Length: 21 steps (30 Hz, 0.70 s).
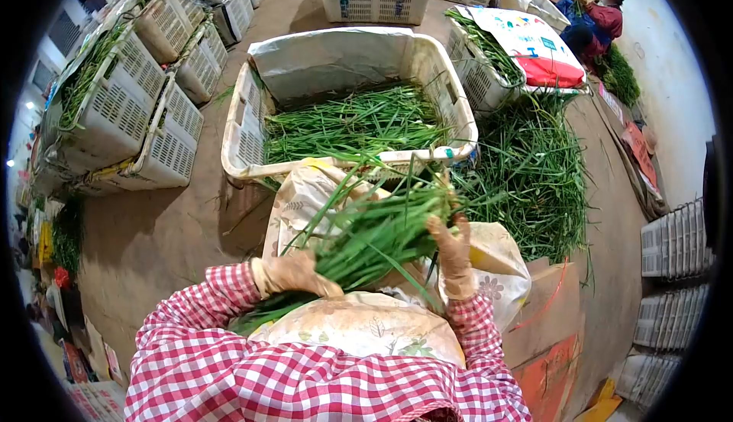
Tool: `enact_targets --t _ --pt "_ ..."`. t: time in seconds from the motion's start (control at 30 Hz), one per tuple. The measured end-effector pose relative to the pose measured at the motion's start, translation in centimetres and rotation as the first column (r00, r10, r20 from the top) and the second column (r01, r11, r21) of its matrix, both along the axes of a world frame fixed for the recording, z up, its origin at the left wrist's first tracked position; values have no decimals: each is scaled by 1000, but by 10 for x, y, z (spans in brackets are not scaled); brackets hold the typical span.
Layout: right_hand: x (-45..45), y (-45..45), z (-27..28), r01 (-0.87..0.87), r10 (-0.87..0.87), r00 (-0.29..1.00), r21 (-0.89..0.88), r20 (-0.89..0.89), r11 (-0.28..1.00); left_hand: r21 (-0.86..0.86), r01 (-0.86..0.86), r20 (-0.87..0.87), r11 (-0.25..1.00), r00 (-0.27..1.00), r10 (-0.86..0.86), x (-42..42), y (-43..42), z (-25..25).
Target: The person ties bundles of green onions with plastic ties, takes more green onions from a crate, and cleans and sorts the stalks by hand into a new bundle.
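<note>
A loose bunch of long green stalks (374,235) lies across my lap, over a pale patterned apron (366,326). My left hand (294,275), in a tan glove, is wrapped round the leafy left end of the bunch. At the bunch's right end, my right hand (454,254), gloved too, holds the stalk ends with its fingers upward. Just beyond my knees stands a large white crate (351,164), lined at the back and partly filled with green stalks (351,124). The bunch is slightly blurred by motion.
A big heap of green stalks (527,177) lies on the floor at right, beside a crate topped with a printed sack (527,40). Stacked crates (126,105) line the left. Flattened cardboard (546,315) is by my right side. Another person (599,21) sits at the far right wall.
</note>
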State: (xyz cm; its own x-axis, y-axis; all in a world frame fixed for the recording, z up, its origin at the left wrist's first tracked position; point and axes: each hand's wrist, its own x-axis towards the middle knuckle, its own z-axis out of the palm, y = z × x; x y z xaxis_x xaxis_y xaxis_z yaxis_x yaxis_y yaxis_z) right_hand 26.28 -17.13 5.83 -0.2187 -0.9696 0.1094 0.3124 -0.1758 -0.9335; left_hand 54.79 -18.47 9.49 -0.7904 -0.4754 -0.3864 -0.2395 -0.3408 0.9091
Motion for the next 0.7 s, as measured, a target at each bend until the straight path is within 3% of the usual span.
enact_targets --t 0.03,0.07,0.13,0.2,0.23,0.27,0.33,0.37,0.4,0.47,0.5,0.53,0.6,0.67,0.7 --pt "-8 -1 8 -47 49 997 -35 58 998 -178 93 81 980 994 -80 -5 1 0" --pt "-6 -3 47 -18 7 997 -142 -76 990 -180 122 90 976 990 -107 -8 3 -5" --pt "-11 -6 34 60 -68 990 -71 -123 996 -183 180 106 967 981 -162 -15 5 -15" --pt "-14 -20 26 26 -63 908 -94 -414 995 20 37 45 999 998 -38 -27 16 -10" --pt "-14 -26 24 128 -104 927 45 -360 991 23 38 40 999 998 -39 -29 16 -16" --pt "-17 -32 25 128 -101 925 50 -366 991 -13 43 7 999 999 -43 -30 16 -23" --pt "-24 -42 25 47 47 966 353 -254 934 -31 36 -33 999 999 -37 -28 17 -31" --pt "-27 -51 -1 211 -72 898 282 -434 936 -3 64 13 998 998 -64 -27 15 -28" --pt "-28 -58 -18 211 -68 896 286 -438 935 20 94 58 995 994 -95 -26 12 -27" --pt "-33 -71 -37 359 -231 719 65 -656 931 41 17 -29 999 999 -16 -24 17 -35" --pt "-48 -79 -40 380 -171 803 270 -570 885 64 -55 -108 996 992 62 -22 20 -39" --pt "-69 -88 -55 527 -115 607 290 -786 799 64 -55 -112 996 992 61 -20 20 -41" --pt "-92 -90 -67 392 -97 40 -73 -994 917 140 -77 -31 987 996 83 -15 22 -42" --pt "-128 -95 -75 301 -120 -189 -174 -975 938 125 -82 3 989 997 82 -14 21 -38" --pt "-151 -102 -63 394 -44 -301 -167 -953 904 148 -120 -32 982 991 126 -15 20 -34"
